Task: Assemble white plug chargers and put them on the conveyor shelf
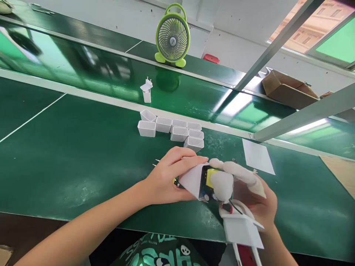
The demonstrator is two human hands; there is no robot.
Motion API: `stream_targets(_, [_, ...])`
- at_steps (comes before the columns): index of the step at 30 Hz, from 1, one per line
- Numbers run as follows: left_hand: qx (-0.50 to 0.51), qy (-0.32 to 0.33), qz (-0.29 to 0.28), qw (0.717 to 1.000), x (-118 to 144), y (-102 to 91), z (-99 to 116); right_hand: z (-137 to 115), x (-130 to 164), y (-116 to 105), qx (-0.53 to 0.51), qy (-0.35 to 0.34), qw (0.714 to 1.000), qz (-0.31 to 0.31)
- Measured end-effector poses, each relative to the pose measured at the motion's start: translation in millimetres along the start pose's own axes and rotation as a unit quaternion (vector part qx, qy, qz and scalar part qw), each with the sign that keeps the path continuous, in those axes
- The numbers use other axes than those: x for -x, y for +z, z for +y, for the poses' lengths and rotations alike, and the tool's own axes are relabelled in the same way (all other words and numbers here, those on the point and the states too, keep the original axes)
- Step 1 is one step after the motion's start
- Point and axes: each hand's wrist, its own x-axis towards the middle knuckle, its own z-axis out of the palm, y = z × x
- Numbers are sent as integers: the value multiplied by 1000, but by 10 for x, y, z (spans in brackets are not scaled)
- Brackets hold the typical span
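Note:
My left hand (172, 177) is wrapped round a white plastic housing (192, 180) that lies on its side, open end to the right. A circuit board (205, 183) with a yellow transformer (211, 177) shows at that open end. My right hand (257, 199), its fingertips in white finger cots, closes on the board's outer end. Below it, a white plastic piece (244, 231) and a dark wire (235, 207) show near my right wrist; what holds the piece is unclear. Metal pins (155, 163) stick out behind my left hand.
Several open white housings (179, 133) stand grouped on the green table (83, 147). Behind them is a white plug-like part (146, 95) on the strip. A green fan (172, 38), a cardboard box (288, 88) and a white sheet (258, 156) lie further off. A metal post (302, 114) crosses the right side.

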Motion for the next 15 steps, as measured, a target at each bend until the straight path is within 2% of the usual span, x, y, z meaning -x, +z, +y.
stream_targets(15, [-12,5,-4,1000,-3,2,-34,-109,-99,17,36,0,999,-35])
